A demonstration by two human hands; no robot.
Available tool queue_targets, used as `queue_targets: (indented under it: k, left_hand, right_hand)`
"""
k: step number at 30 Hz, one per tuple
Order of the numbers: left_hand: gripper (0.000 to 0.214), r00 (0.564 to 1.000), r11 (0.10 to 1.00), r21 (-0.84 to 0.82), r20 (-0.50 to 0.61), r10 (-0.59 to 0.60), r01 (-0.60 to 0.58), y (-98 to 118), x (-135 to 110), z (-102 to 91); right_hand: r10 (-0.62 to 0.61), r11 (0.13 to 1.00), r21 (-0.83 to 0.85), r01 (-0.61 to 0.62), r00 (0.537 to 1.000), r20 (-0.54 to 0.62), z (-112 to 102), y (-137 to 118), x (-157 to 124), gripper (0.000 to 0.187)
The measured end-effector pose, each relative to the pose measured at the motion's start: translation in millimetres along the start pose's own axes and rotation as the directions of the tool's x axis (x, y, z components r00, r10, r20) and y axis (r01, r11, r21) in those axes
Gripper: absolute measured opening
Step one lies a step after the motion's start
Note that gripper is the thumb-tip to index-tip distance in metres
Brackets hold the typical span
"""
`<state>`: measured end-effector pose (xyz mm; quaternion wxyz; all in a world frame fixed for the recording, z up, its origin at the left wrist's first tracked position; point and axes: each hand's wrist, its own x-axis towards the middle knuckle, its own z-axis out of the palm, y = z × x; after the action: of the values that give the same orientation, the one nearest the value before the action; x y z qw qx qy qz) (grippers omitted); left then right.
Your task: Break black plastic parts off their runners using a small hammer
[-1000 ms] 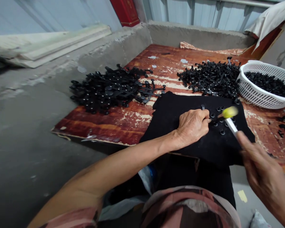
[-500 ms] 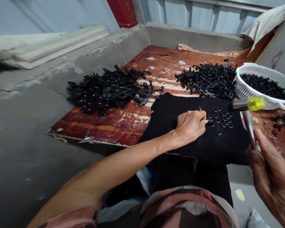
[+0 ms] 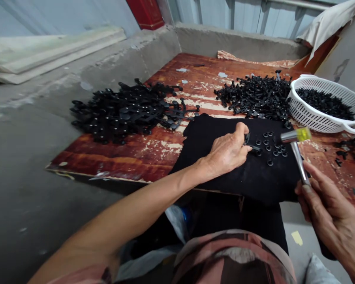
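Note:
My left hand [image 3: 227, 152] rests on a black cloth [image 3: 248, 177] and pinches a small black plastic part [image 3: 247, 139] between thumb and fingers. Several small black round pieces [image 3: 272, 148] lie on the cloth just right of it. My right hand [image 3: 325, 201] grips the metal handle of a small hammer [image 3: 294, 140] with a yellow end on its head. The hammer head hovers just above the loose pieces, to the right of my left hand.
A worn red wooden board [image 3: 153, 146] carries a big pile of black plastic parts [image 3: 124, 112] at left and another pile [image 3: 254, 96] at the back. A white slotted basket [image 3: 316, 114] with black pieces stands at right. Grey concrete surrounds the board.
The hammer rose from the cloth, then came back down toward the loose pieces. My left hand lifted its fingers and now pinches a black part.

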<state>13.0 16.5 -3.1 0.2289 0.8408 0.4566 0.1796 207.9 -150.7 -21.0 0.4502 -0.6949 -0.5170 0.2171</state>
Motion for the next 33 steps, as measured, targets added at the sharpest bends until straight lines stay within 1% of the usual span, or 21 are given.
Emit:
queue_targets:
  k: [1, 2, 4, 5, 7, 8, 11, 13, 16, 19, 23, 24, 26, 29, 33]
  left_hand:
    - [0.041, 1.0, 1.0, -0.028, 0.009, 0.004, -0.004, 0, -3, -4.2]
    - [0.04, 0.999, 0.998, -0.06, 0.033, 0.026, -0.024, 1, -6, -8.5]
    - [0.029, 0.985, 0.987, -0.126, 0.124, 0.119, -0.104, 5, -14, -15.8]
    - [0.023, 0.967, 0.976, -0.155, 0.183, 0.179, -0.152, 9, -18, -18.2]
    - [0.012, 0.917, 0.952, -0.195, 0.281, 0.284, -0.236, 17, -25, -19.6]
    - [0.011, 0.891, 0.94, -0.207, 0.316, 0.327, -0.271, 21, -28, -18.7]
    - [0.015, 0.823, 0.908, -0.208, 0.387, 0.417, -0.363, 30, -33, -13.1]
    - [0.019, 0.796, 0.898, -0.187, 0.415, 0.44, -0.399, 33, -35, -9.6]
    - [0.018, 0.802, 0.898, -0.147, 0.405, 0.438, -0.415, 36, -37, -7.3]
    - [0.016, 0.828, 0.905, -0.088, 0.374, 0.417, -0.416, 36, -37, -6.8]
    - [0.017, 0.878, 0.929, -0.008, 0.324, 0.352, -0.37, 30, -27, -5.6]
    - [0.019, 0.886, 0.933, 0.011, 0.32, 0.336, -0.359, 27, -24, -5.0]
    - [0.022, 0.896, 0.937, 0.054, 0.314, 0.313, -0.346, 23, -16, -3.8]
    - [0.026, 0.898, 0.931, 0.089, 0.312, 0.312, -0.354, 20, -8, -2.1]
    - [0.029, 0.872, 0.919, 0.071, 0.35, 0.341, -0.387, 22, -3, -1.4]
  right_hand:
    - [0.094, 0.99, 0.109, -0.09, 0.995, -0.031, 2, -2, -2, 0.052]
    - [0.174, 0.965, 0.204, -0.164, 0.984, -0.031, 4, -4, -4, 0.052]
    - [0.265, 0.909, 0.33, -0.254, 0.964, 0.014, 8, -8, -4, 0.048]
    - [0.288, 0.885, 0.366, -0.287, 0.956, 0.053, 11, -10, -3, 0.045]
    - [0.291, 0.857, 0.404, -0.319, 0.948, 0.132, 15, -14, 1, 0.043]
    - [0.277, 0.854, 0.41, -0.32, 0.947, 0.161, 17, -15, 3, 0.043]
    - [0.226, 0.862, 0.407, -0.303, 0.947, 0.227, 23, -19, 7, 0.04]
    - [0.219, 0.854, 0.42, -0.307, 0.944, 0.246, 26, -21, 7, 0.037]
    - [0.235, 0.834, 0.438, -0.335, 0.935, 0.267, 28, -21, 7, 0.037]
    - [0.25, 0.833, 0.437, -0.339, 0.936, 0.249, 27, -18, 5, 0.039]
    - [0.305, 0.826, 0.464, -0.32, 0.946, 0.109, 23, -6, 0, 0.04]
    - [0.315, 0.826, 0.471, -0.31, 0.946, 0.07, 22, -3, -2, 0.039]
    - [0.328, 0.828, 0.472, -0.302, 0.944, 0.029, 20, 3, -5, 0.037]
    - [0.339, 0.827, 0.472, -0.305, 0.941, 0.013, 19, 8, -8, 0.036]
    - [0.333, 0.818, 0.493, -0.297, 0.943, 0.016, 20, 9, -7, 0.036]
